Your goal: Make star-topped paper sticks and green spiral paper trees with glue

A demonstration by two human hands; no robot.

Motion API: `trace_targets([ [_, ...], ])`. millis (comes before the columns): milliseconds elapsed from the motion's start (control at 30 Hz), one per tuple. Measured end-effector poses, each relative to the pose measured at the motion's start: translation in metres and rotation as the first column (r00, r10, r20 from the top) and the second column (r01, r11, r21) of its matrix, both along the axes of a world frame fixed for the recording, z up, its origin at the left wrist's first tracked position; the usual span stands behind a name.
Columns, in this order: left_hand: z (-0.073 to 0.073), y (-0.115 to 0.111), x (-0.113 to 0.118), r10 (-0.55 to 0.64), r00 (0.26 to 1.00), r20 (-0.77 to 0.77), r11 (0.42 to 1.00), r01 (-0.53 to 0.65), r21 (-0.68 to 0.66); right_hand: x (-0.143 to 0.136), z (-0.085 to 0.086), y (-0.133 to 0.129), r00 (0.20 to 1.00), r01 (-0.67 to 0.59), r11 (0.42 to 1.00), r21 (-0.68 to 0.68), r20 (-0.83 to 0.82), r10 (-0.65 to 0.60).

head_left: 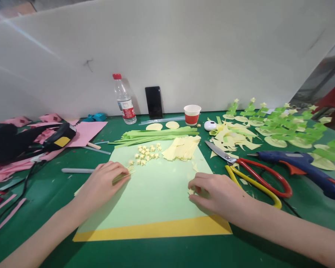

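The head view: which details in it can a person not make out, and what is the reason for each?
- Number of pale strips in the left hand: head view, covered by its fingers.
- Whether the right hand grips anything: head view, hidden by its curled fingers.
- Small print on the bottle label: head view, too small.
- Handle end of the glue gun: head view, cut by the right edge.

Diffuse, moderately bright light fills the view, with pale glare streaks crossing the wall (184,56) at upper left. Soft shadows fall beneath the left hand (103,186) and behind the bottle (124,98); wide-angle distortion stretches the edges, which look softer.
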State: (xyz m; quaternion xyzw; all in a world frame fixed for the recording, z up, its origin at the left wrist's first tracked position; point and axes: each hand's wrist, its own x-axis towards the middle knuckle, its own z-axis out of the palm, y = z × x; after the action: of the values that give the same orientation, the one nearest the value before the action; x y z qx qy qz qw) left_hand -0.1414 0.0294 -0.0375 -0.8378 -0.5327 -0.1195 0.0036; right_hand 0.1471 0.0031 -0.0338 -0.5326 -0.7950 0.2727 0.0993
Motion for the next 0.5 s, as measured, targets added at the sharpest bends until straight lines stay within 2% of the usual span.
trace_targets([
  [167,-0.006,0.003,-0.003,0.005,1.0,-0.023,0.999,-0.004,0.043,0.01,-0.001,-0.007,0.995,0.068,0.996,0.054,-0.074,-0.064],
  [300,-0.002,-0.001,0.004,-0.05,0.998,-0.026,0.996,0.052,0.072,0.024,0.004,-0.013,0.967,0.177,0.983,0.037,-0.195,-0.167],
  [400,0.004,-0.018,0.032,-0.187,0.982,-0.016,0.978,0.188,0.092,0.03,0.01,-0.022,0.94,0.162,0.983,-0.085,-0.289,-0.18],
  [467,0.008,-0.031,0.059,-0.332,0.943,-0.009,0.939,0.331,0.094,0.029,0.011,-0.03,0.928,0.08,0.976,-0.203,-0.341,-0.148],
  [500,0.01,-0.037,0.073,-0.429,0.903,-0.003,0.899,0.427,0.096,0.027,0.012,-0.034,0.922,0.027,0.964,-0.265,-0.367,-0.127],
])
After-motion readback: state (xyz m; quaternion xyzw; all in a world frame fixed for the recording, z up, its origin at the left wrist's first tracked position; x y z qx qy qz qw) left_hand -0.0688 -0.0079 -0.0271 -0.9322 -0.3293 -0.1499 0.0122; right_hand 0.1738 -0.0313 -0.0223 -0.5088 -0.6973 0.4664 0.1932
